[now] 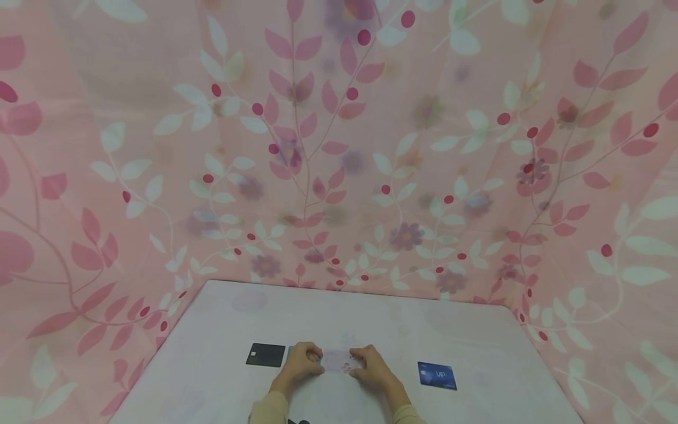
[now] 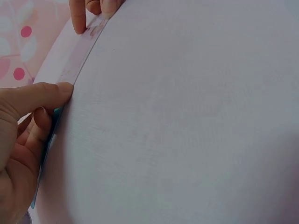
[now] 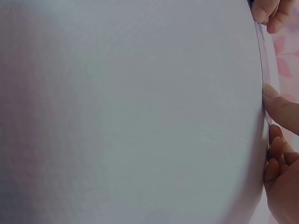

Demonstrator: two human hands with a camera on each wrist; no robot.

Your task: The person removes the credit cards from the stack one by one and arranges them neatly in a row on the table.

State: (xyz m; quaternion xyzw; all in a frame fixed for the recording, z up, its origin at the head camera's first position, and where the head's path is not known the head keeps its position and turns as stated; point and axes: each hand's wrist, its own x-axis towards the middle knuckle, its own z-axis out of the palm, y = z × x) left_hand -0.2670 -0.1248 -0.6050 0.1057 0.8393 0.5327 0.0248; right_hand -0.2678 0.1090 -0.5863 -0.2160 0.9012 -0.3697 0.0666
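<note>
A pale pinkish card [image 1: 335,361] lies on or just over the white tabletop, between the two hands in the head view. My left hand [image 1: 303,361] pinches its left end with thumb and fingers. At the opposite end, my right hand [image 1: 374,371] grips the card the same way. Under the left palm is a teal-blue card [image 2: 50,135], mostly covered by that hand. The right wrist view catches the right hand's thumb [image 3: 278,105] on the pale card's near edge, with the other fingers curled beneath.
Left of the hands lies a black card [image 1: 268,355] with a chip. A dark blue card [image 1: 437,377] marked VIP lies to the right. The white table [image 1: 477,335] is backed and flanked by pink leaf-patterned cloth [image 1: 328,176]. A small dark object [image 1: 299,421] shows at the bottom edge.
</note>
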